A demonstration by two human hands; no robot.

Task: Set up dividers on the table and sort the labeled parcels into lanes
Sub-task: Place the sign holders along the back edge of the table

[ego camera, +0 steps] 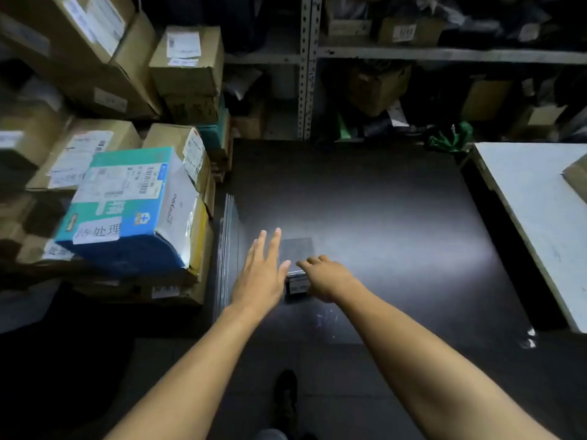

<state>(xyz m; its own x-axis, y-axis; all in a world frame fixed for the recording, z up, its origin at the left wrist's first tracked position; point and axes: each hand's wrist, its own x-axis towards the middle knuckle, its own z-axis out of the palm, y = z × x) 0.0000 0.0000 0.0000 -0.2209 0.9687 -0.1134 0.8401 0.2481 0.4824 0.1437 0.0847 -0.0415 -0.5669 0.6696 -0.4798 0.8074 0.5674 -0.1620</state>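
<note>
Dim storeroom shelving is surrounding the dark table (pixel 381 201), where the flat-fingered left hand (pixel 260 274) and curled right hand (pixel 327 277) are standing the first clear divider (pixel 297 249) upright, parcels (pixel 127 204) waiting unsorted alongside.

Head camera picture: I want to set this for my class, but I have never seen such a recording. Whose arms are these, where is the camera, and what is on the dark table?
No machine here: a person wears one camera on the head, looking forward and down, so both bare arms reach in from below. The left hand is flat with straight fingers. The right hand curls over a small clear stand bearing a label I cannot read; it looks like a divider being set on the dark table. More clear sheets stand at the table's left edge. Labeled parcels are stacked to the left, with shelves behind.
</note>
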